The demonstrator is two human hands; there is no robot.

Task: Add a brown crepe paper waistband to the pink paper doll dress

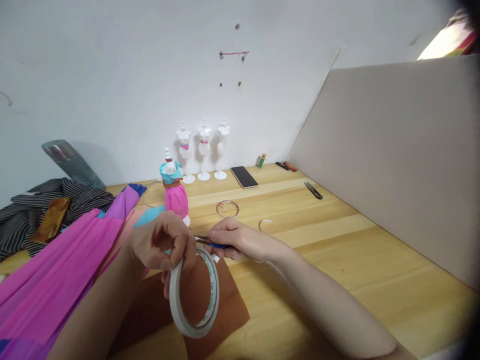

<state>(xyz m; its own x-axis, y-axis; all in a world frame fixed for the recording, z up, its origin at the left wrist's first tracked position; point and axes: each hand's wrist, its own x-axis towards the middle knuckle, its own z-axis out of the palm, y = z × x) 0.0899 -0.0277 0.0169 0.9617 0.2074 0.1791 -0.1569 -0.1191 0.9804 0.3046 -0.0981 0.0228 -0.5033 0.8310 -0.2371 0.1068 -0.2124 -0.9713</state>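
My left hand (pixel 165 242) is closed on a roll of white tape (pixel 176 312), gripping its upper rim so that the ring hangs down. Green lettering runs round the inside of its core. My right hand (pixel 240 237) holds small blue-handled snips (pixel 216 245), with dark blades pointing left toward the fingers of my left hand. A short white scrap of tape (pixel 215 258) sticks out by the roll's upper right side. Below both hands lies brown fabric (pixel 228 305) on the wooden table. My fingers partly hide the snips.
A mini dress form in pink and blue cloth (pixel 176 197) stands beyond my left hand. Three white dress forms (pixel 204 147) line the wall, beside a phone (pixel 244 177). Pink fabric (pixel 56 270) is heaped left. Black snips (pixel 313 190) and a ring dish (pixel 227 208) lie farther back.
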